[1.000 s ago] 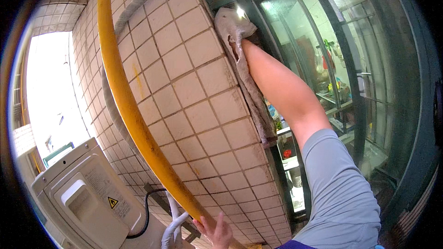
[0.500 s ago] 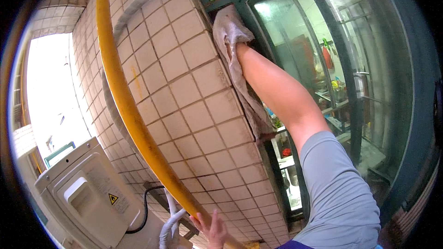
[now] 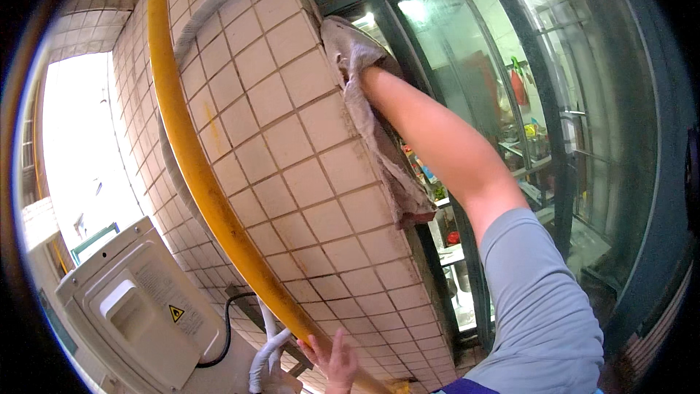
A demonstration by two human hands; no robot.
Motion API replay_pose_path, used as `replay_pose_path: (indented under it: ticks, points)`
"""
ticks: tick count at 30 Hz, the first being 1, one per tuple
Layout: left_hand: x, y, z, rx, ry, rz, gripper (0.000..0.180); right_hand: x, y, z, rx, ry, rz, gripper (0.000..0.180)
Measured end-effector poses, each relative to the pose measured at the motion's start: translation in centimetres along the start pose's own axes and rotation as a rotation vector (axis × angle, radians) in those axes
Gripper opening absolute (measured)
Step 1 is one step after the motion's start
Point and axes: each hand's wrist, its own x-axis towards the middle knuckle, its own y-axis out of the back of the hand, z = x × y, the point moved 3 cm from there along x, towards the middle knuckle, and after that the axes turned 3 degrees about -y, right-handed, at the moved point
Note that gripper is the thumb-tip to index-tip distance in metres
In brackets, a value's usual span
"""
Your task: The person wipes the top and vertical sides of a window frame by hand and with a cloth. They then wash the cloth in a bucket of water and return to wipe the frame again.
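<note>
My right arm reaches up from the lower right, and my right hand (image 3: pixel 363 58) is wrapped in a grey, worn cloth (image 3: pixel 355 98). The cloth lies against the corner of the tiled wall (image 3: pixel 292 146), beside the green window frame (image 3: pixel 408 36). Its loose end hangs down along the wall edge. My right fingers are hidden beneath the fabric. At the bottom, my left hand (image 3: pixel 337 365) rests against the yellow pipe (image 3: pixel 208 197) with its fingers stretched apart. No object shows in it.
A white outdoor unit (image 3: pixel 138 314) with a black cable stands at the lower left, next to white wrapped tubing (image 3: pixel 266 361). Glass panes (image 3: pixel 605 117) fill the right side. Through the window opening show shelves and a red item (image 3: pixel 518 87).
My right hand and the cloth have shifted slightly left onto the tiled face, uncovering more of the window gap. My left hand stays at the pipe.
</note>
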Motion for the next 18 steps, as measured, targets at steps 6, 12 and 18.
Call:
replay_pose_path:
  ticks: [6,12,18]
  points:
    - [0.2,-1.6,0.6,-0.109,-0.008,0.009,0.05,2.2,-0.7,3.0,-0.64,0.126,0.164,0.023]
    - [-0.6,-0.5,-0.3,-0.122,-0.023,-0.015,0.054,-0.2,2.2,1.3,0.043,-0.174,0.095,0.022]
    - [-0.2,-0.6,-0.3,-0.105,-0.026,0.024,0.047,-1.0,2.5,-0.5,-0.082,0.154,0.018,0.011]
